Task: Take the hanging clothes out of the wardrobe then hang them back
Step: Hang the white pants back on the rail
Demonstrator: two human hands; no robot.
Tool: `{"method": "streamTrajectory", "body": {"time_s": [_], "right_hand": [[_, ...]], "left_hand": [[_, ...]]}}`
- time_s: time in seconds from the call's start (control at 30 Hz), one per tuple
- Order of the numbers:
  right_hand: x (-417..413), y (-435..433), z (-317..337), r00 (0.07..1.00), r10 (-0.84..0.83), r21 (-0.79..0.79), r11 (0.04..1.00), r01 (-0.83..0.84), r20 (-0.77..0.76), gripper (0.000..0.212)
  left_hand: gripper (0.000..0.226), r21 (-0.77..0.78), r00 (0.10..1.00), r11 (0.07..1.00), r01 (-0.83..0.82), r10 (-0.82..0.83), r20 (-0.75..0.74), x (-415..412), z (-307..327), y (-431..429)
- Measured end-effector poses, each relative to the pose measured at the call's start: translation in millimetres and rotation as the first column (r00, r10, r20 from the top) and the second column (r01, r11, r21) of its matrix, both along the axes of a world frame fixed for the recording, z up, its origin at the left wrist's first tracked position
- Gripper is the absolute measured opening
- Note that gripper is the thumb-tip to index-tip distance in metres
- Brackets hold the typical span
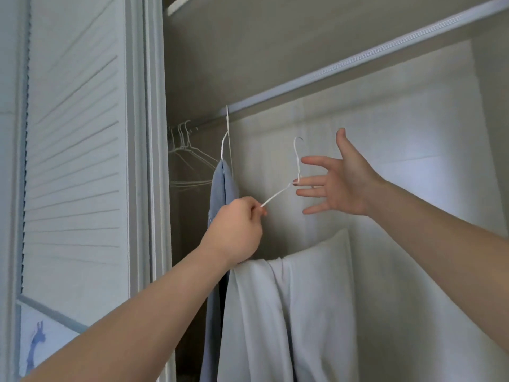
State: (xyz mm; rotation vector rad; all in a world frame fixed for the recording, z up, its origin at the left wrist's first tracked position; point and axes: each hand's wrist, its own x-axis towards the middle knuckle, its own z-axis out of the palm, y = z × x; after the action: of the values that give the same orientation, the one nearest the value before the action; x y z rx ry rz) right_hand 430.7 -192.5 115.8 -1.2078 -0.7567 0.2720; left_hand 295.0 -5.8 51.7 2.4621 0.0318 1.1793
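My left hand (237, 230) pinches the shoulder of a white wire hanger (278, 195) that carries a pale white garment (289, 312) draped below my wrist. The hanger's hook is off the rail (358, 60), below it. My right hand (338, 186) is spread open just right of the hanger's neck, one fingertip touching it. A blue garment (220, 194) hangs on another white hanger (227, 139) hooked on the rail, just left of my left hand.
Several bare white wire hangers (184, 150) bunch at the rail's left end. A white louvred wardrobe door (74, 161) stands open on the left. A shelf edge (176, 6) runs above the rail; the wardrobe's pale back wall (413, 133) lies behind.
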Motion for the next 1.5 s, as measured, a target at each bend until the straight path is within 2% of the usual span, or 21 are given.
{"method": "streamTrajectory", "body": {"time_s": [0.17,0.5,0.63,0.77,0.93,1.0,1.1,1.17,1.2,1.23,1.3,1.33,1.37,1.4,1.5], "right_hand": [[36.0,24.7,65.6,0.995,0.029,0.006,1.0,-0.03,0.09,0.097],[74.7,73.6,170.5,0.973,0.07,0.048,0.995,-0.083,0.221,0.099],[86.5,85.3,199.8,0.97,0.031,0.079,0.995,-0.052,0.24,0.1],[100.2,92.8,215.0,0.972,0.001,0.091,0.996,-0.022,0.233,0.098],[123.7,105.9,213.5,0.976,-0.01,0.039,0.999,0.001,0.217,0.101],[132.5,111.5,207.8,0.978,-0.006,0.016,1.0,0.003,0.207,0.099],[140.2,116.3,196.7,0.972,0.001,-0.038,0.999,0.008,0.236,0.091],[142.3,118.3,188.9,0.95,-0.032,-0.091,0.994,0.063,0.31,0.082],[142.9,119.4,185.0,0.92,-0.093,-0.103,0.984,0.142,0.381,0.078],[142.8,120.7,181.4,0.861,-0.192,-0.082,0.962,0.26,0.472,0.074],[141.7,126.7,173.8,0.643,-0.435,0.074,0.858,0.508,0.631,0.064],[141.5,131.6,169.9,0.549,-0.496,0.143,0.815,0.562,0.673,0.06],[141.1,137.9,165.6,0.516,-0.497,0.163,0.812,0.561,0.698,0.057],[141.1,146.4,161.6,0.538,-0.452,0.145,0.844,0.516,0.711,0.056],[141.2,175.9,153.9,0.687,-0.265,0.042,0.945,0.323,0.677,0.069]], "left_hand": [[0.024,0.135,0.98,0.974,-0.181,0.167,0.108,25.3,61.5,4.6],[0.025,0.159,0.878,0.871,-0.464,0.429,0.211,50.4,164.4,6.7],[0.01,0.163,0.852,0.844,-0.511,0.473,0.225,67.3,193.7,1.6],[0.022,0.142,0.843,0.837,-0.528,0.497,0.205,86.9,206.5,-2.7],[0.006,0.141,0.856,0.846,-0.515,0.497,0.143,109.7,202.7,-0.8],[0.007,0.158,0.85,0.836,-0.526,0.513,0.119,116.5,198.1,1.6],[0.005,0.237,0.809,0.775,-0.586,0.578,0.108,118.5,190.4,4.5],[0.003,0.318,0.757,0.694,-0.646,0.637,0.148,116.1,184.6,6.7],[0.005,0.353,0.74,0.66,-0.663,0.649,0.177,115.1,182.8,9.4],[0.009,0.383,0.733,0.636,-0.67,0.648,0.207,114.5,182.7,13.5],[0.023,0.427,0.734,0.607,-0.67,0.629,0.256,113.6,184.6,24.7],[0.028,0.435,0.741,0.61,-0.662,0.618,0.262,113.3,185.4,30.3],[0.031,0.438,0.756,0.626,-0.645,0.606,0.248,113.1,185.6,35.3],[0.033,0.439,0.775,0.651,-0.62,0.595,0.213,112.7,184.8,39.2],[0.032,0.448,0.812,0.708,-0.546,0.579,0.075,114.0,181.8,50.0]]}}
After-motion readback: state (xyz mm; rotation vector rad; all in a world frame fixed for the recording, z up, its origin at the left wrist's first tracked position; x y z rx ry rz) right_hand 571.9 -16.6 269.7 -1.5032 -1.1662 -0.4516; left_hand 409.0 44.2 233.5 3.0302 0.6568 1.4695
